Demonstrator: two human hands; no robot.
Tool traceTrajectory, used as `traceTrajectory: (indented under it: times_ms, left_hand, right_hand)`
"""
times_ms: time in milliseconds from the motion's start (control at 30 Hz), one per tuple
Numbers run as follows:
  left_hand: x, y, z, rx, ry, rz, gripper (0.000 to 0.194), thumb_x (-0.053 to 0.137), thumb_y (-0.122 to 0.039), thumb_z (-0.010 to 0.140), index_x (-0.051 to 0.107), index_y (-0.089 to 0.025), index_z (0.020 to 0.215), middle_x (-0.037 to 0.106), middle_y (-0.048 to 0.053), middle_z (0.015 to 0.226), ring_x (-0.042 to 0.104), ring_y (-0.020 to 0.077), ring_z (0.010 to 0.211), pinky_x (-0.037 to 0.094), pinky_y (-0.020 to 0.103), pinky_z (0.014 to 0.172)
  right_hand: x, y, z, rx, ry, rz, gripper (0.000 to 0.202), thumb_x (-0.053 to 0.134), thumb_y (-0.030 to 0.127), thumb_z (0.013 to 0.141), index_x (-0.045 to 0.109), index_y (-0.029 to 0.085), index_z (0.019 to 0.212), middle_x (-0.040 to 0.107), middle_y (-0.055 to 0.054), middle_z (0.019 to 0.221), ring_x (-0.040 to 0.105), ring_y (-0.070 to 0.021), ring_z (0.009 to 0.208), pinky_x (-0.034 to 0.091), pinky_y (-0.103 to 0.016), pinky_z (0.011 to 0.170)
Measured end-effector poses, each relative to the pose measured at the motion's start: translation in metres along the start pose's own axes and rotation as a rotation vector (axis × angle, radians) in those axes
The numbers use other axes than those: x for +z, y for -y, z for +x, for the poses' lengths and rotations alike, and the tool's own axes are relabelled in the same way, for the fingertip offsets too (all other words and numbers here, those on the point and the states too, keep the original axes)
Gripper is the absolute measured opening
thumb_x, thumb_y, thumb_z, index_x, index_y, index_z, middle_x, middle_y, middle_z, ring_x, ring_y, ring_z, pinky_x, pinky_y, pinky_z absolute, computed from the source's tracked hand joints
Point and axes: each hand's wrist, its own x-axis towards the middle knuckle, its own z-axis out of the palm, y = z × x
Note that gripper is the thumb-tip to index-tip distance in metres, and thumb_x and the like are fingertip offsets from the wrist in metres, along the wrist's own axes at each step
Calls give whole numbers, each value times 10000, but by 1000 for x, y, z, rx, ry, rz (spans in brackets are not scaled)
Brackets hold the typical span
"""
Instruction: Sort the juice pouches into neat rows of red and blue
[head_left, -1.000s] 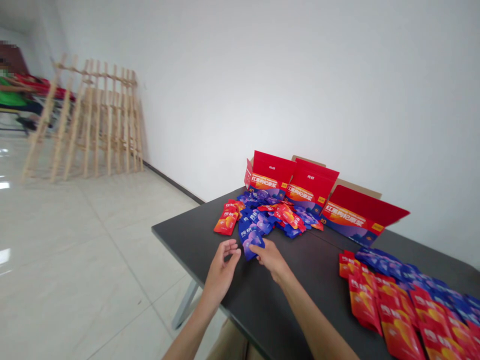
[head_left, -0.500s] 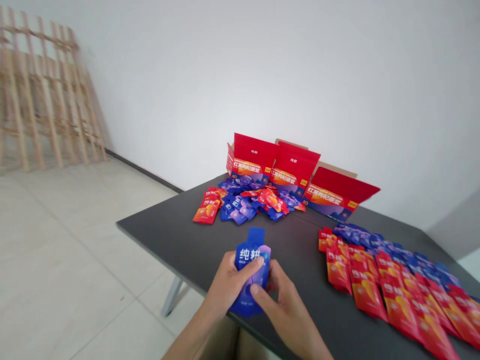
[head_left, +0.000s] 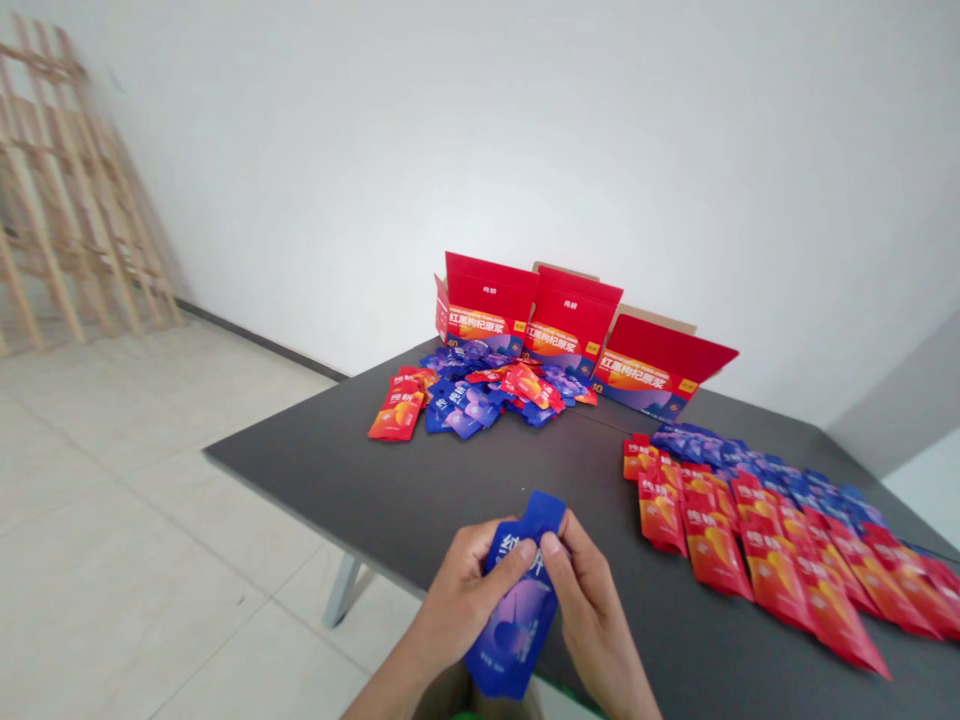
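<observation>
Between my two hands is a blue drink pouch (head_left: 517, 625) with white characters and a purple fruit print, its spout end pointing up and away to the right. My left hand (head_left: 469, 590) grips the pouch's left side, thumb across the front. My right hand (head_left: 589, 600) pinches the upper right part just below the spout, thumb on the front. The fingers behind the pouch are hidden. Both hands are over the near edge of the dark table (head_left: 360, 490).
A mixed pile of blue and red pouches (head_left: 469, 405) lies before three open red boxes (head_left: 487, 300) by the wall. On the right are rows of red pouches (head_left: 716, 550) and blue pouches (head_left: 772, 475). Wooden racks (head_left: 67, 190) lean at far left.
My right hand has moved up the pouch from its lower part to just below the spout. The pouch has tilted, its top leaning right. The camera view has shifted slightly.
</observation>
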Motion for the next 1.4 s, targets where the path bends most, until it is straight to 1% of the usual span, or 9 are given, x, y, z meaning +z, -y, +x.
traceTrajectory:
  times_ms: [133, 233, 300, 367, 500, 700, 900, 1167, 1400]
  left_hand:
    - [1, -2, -5, 3, 9, 52, 301, 646, -452, 850, 740, -166, 846, 706, 39, 811, 625, 210, 761, 495, 265, 692]
    - [3, -4, -12, 36, -2, 106, 292, 634, -444, 859, 749, -176, 875, 721, 46, 860, 635, 216, 811, 501, 273, 737]
    - [5, -5, -17, 60, 1, 126, 270, 631, -423, 864, 758, -186, 888, 729, 53, 889, 641, 229, 867, 501, 286, 792]
    - [6, -5, -19, 59, -69, 131, 261, 636, -410, 860, 764, -202, 951, 735, 63, 958, 638, 250, 940, 497, 309, 849]
    - [10, 0, -19, 46, -186, 134, 279, 645, -430, 849, 769, -221, 986, 739, 68, 982, 635, 266, 958, 502, 336, 875]
    - [22, 11, -28, -68, -307, -23, 286, 715, -429, 794, 761, -241, 1006, 720, 52, 1022, 643, 257, 976, 505, 340, 907]
    - [21, 20, -31, -11, -170, -16, 309, 693, -437, 820, 755, -246, 1055, 730, 64, 1062, 656, 270, 997, 526, 354, 904]
    - [24, 25, -22, -51, -370, 5, 381, 753, -428, 764, 742, -216, 1081, 717, 87, 1114, 645, 285, 1055, 514, 366, 945]
    - [29, 22, -19, 21, -340, -87, 258, 719, -421, 799, 716, -181, 893, 688, 41, 895, 630, 203, 807, 514, 252, 696]
  right_hand:
    - [4, -5, -11, 24, -103, -54, 349, 524, 510, 915, 708, 214, 931, 685, -23, 854, 582, -160, 734, 471, -241, 662]
    - [7, -5, -19, 155, -315, 13, 380, 620, 557, 838, 750, 218, 949, 726, -37, 935, 632, -206, 889, 504, -268, 776]
    - [9, -3, -22, 251, -368, 113, 404, 644, 570, 815, 760, 208, 953, 736, -46, 948, 646, -224, 932, 513, -286, 806]
    - [10, 0, -25, 287, -344, 187, 427, 641, 581, 813, 761, 198, 958, 739, -56, 961, 657, -230, 928, 523, -299, 804]
    - [11, 5, -28, 165, -360, 84, 426, 679, 574, 783, 750, 228, 1021, 732, -52, 1040, 642, -238, 1007, 511, -313, 875]
    - [10, 2, -37, 140, -444, 3, 419, 670, 580, 789, 760, 214, 973, 737, -64, 957, 660, -233, 911, 537, -303, 790]
    - [1, -4, -33, 133, -421, 58, 420, 663, 576, 797, 751, 199, 961, 729, -47, 869, 654, -207, 805, 536, -268, 682]
    - [7, -15, -39, 35, -486, 37, 375, 691, 486, 809, 711, 222, 1074, 712, -68, 1019, 647, -230, 955, 545, -278, 761]
    - [6, -13, -42, 15, -378, 77, 293, 649, 447, 843, 694, 185, 719, 591, -9, 658, 575, -146, 626, 518, -250, 641]
